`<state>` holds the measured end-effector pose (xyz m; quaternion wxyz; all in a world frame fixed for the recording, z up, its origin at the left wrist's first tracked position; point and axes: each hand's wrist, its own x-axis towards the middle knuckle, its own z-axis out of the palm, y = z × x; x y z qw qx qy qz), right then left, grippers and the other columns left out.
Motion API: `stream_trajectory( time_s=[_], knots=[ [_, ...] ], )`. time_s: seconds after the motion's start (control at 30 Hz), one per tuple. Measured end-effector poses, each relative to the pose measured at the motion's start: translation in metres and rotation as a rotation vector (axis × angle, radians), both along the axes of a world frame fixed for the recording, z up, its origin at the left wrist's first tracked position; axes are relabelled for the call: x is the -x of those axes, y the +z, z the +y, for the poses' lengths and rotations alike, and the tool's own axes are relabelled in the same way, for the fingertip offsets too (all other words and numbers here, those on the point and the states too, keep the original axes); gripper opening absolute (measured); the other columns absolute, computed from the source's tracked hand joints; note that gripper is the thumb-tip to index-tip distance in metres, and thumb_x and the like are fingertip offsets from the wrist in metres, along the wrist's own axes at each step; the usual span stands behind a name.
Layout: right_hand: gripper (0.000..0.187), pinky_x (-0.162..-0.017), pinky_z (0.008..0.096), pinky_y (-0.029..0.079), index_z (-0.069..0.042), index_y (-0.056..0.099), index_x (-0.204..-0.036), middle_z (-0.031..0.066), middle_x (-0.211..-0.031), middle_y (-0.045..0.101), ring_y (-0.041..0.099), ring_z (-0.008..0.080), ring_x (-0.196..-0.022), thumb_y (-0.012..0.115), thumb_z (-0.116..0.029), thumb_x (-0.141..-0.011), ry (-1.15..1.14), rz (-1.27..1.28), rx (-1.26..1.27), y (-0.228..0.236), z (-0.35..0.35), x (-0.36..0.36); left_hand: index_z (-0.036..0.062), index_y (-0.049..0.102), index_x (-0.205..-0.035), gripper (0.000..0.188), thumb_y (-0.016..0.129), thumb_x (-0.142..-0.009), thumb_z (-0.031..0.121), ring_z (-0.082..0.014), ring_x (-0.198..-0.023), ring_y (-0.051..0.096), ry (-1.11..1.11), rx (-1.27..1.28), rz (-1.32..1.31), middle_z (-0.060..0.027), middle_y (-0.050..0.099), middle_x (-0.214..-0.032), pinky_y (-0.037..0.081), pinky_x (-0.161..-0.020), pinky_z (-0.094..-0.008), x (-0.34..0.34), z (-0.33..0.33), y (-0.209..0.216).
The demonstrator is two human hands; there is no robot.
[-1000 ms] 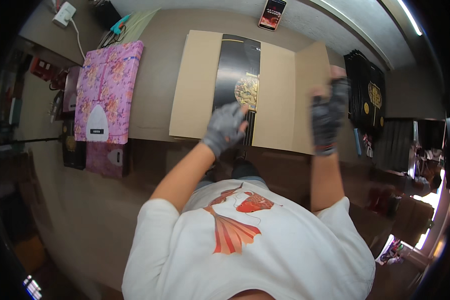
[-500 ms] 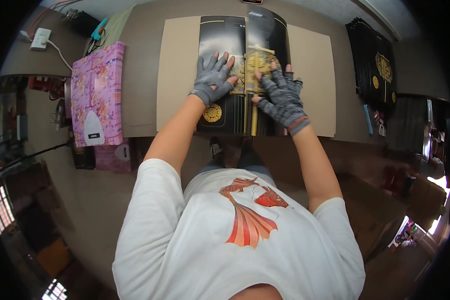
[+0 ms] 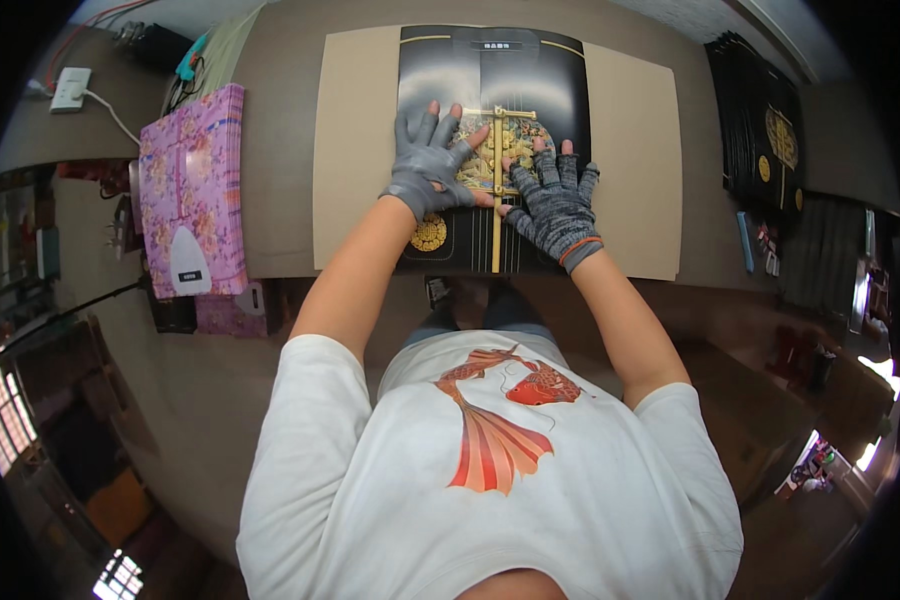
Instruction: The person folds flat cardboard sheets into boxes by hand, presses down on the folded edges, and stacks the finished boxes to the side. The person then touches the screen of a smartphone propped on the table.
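Note:
A glossy black printed cover (image 3: 540,80) with gold lines and an ornate gold picture lies flat, its two halves meeting near the middle. Beneath it a tan cardboard sheet (image 3: 358,150) shows on both sides. My left hand (image 3: 428,170), in a grey fingerless glove, rests on the left part of the cover with fingers spread. On the right part lies my right hand (image 3: 555,205), in a darker mottled fingerless glove, also with fingers stretched out. Neither hand grips anything. The palms hide part of the gold picture.
Pink flowered folded pieces (image 3: 192,180) are stacked at the left. A stack of black and gold pieces (image 3: 760,120) stands at the right edge. A white power socket (image 3: 71,90) with a cable sits at the far left, near a teal-handled tool (image 3: 190,58).
The cover's right flap, raised and curved before, now lies flat against the left half. My right hand has shifted slightly left and down with it; my left hand stays nearly in place.

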<state>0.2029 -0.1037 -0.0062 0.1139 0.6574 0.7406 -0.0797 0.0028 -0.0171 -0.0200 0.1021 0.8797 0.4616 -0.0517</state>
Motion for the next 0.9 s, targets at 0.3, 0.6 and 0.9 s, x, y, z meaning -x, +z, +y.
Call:
stream_trajectory(
  time_s=[0.3,0.6,0.9],
  knots=[
    [0.078,-0.115,0.0670,0.005,-0.013,0.032,-0.153,0.0202,-0.161,0.021,0.011,0.0391,-0.150,0.055,-0.052,-0.090,0.073,0.098,-0.044,-0.018,0.001,0.000,0.0291,0.035,-0.153,0.116,0.065,-0.057,0.085,-0.0366,-0.151,0.010,0.017,0.067,0.048,-0.0120,0.019,-0.163,0.001,-0.114,-0.0674,-0.015,0.004,0.017],
    [0.073,-0.118,0.0574,0.013,-0.009,0.036,-0.151,0.0173,-0.159,0.028,0.020,0.0349,-0.149,0.047,-0.052,-0.093,-0.081,0.032,-0.390,-0.059,0.112,-0.055,0.0056,0.049,-0.142,0.097,0.080,-0.065,0.056,-0.0305,-0.146,0.028,-0.175,0.047,0.207,-0.0107,0.039,-0.154,0.014,-0.113,-0.0676,-0.047,0.007,0.048],
    [0.065,-0.117,0.0557,0.021,-0.008,0.034,-0.150,0.0166,-0.158,0.031,0.026,0.0329,-0.147,0.046,-0.044,-0.097,-0.212,-0.002,-0.477,-0.023,0.275,-0.106,0.0015,0.061,-0.123,0.074,0.081,-0.066,0.043,-0.0308,-0.141,0.038,-0.111,-0.100,0.256,-0.0176,0.046,-0.148,0.017,-0.113,-0.0673,-0.061,0.000,0.032]
  ],
)
